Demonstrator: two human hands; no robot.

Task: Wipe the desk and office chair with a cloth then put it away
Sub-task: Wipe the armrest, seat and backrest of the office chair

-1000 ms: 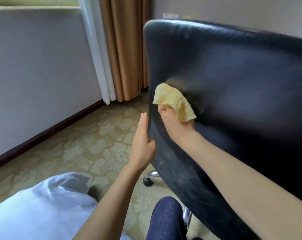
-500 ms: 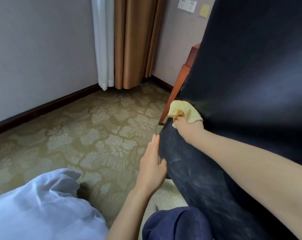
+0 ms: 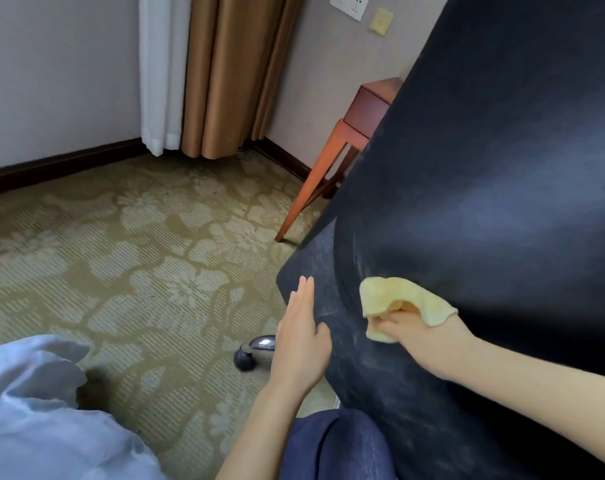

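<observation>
The right hand (image 3: 422,337) is gripping the cloth (image 3: 398,299), wiping the chair back (image 3: 484,202); the left hand (image 3: 299,336) is bracing flat; putting away remains.

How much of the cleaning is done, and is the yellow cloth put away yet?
Not yet. The right hand grips the yellow cloth against the black chair back, so wiping is in hand. The left hand lies flat on the chair's edge, steadying it. Pale streaks show lower down on the chair. Whether the desk was wiped cannot be told. Putting the cloth away is left.
</observation>
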